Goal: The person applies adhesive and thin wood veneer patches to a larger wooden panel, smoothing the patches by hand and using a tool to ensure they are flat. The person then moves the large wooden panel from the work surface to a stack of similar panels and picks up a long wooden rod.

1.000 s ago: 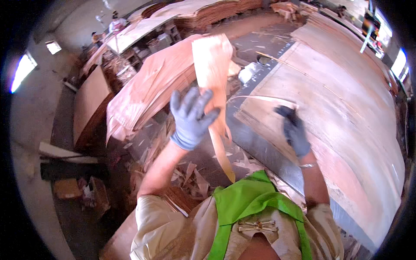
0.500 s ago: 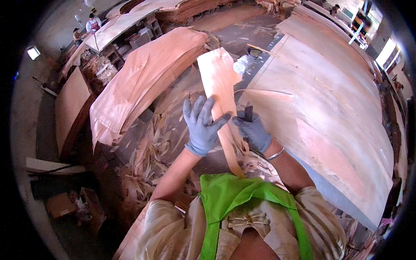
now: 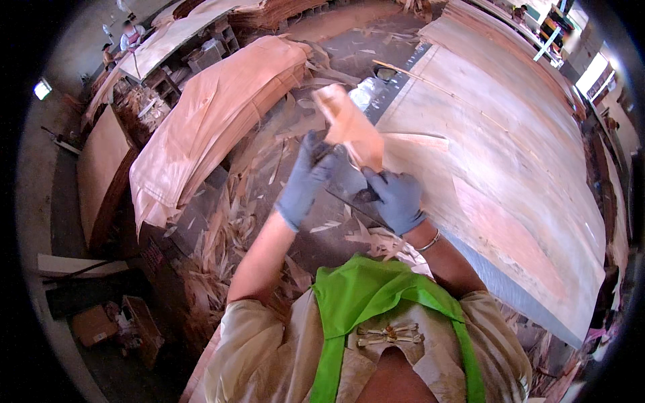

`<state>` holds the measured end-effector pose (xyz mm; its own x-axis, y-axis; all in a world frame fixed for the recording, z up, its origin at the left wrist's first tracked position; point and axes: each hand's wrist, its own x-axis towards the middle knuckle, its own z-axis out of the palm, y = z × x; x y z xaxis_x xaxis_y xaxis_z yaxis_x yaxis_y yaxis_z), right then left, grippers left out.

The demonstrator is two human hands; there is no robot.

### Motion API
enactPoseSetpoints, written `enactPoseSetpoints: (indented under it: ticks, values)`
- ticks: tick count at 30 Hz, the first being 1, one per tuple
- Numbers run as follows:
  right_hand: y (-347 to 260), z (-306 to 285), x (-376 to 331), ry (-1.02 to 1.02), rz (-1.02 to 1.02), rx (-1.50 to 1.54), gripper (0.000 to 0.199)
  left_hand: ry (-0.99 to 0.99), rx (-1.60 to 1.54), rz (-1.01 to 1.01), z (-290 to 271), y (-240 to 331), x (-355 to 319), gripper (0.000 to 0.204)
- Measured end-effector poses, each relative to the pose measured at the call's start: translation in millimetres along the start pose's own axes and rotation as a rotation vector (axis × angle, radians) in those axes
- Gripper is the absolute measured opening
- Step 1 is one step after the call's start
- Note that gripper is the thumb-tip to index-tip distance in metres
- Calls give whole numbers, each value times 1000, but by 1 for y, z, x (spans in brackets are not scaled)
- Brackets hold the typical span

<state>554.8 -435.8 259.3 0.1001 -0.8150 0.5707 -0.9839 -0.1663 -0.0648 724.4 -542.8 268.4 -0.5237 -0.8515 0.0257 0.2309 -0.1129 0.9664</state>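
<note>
Both gloved hands are on one veneer strip (image 3: 349, 127) rn. Left hand (image 3: 306, 178) is wrapped round its lower left edge, fingers closed on it. Right hand (image 3: 396, 198) sits just below and to the right of that hold, closed on the bottom end, w/ something dark tucked in the fist, prob a knife but can't tell for sure. The strip sticks up and away from the grip, free end bent over, hanging just above the near edge of the big veneer sheet (image 3: 497, 154) on the bench.

Looks to me like the handling/trimming bit, strip lifted but not put anywhere yet. Next move IMO needs both hands keeping it flat so the thin wood doesn't split, then setting it down. Scrap offcuts (image 3: 222, 248) litter the floor left of and below the grip, another veneer stack (image 3: 215, 114) further left.
</note>
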Motion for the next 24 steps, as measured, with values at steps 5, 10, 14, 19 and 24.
enactPoseSetpoints:
  ticks: [5,10,14,19,24]
  values:
    - [-5,17,-22,-211,-23,19,45,-38,-1,26,10,-30,8,34]
    - [11,0,-1,160,191,341,65,82,159,-80,9,-27,15,25]
    - [18,-4,23,159,336,287,77,36,42,310,31,-22,6,22]
    - [41,15,36,257,459,893,19,-17,138,8,27,-16,-14,19]
    - [48,-1,28,-155,842,1621,18,-25,119,-192,0,-23,-20,20]
